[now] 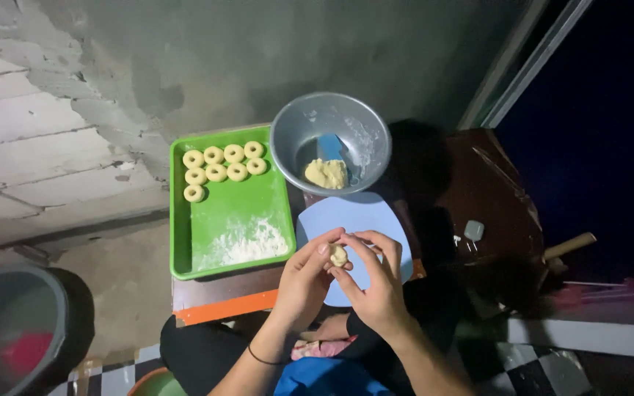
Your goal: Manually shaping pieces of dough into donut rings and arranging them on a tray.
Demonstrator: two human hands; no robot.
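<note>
From the head camera, the left hand [304,282] and right hand [376,282] meet fingertip to fingertip, both closed lightly around a small dough piece [338,255], held over a pale blue plate [354,220], apparently so it can be shaped in the air. Far left, a green tray [185,249] carries eight dough rings [221,165] and a flour patch [247,246]. Beyond the plate, a grey metal bowl [365,125] holds a dough lump [326,174] and a blue scraper [330,147].
</note>
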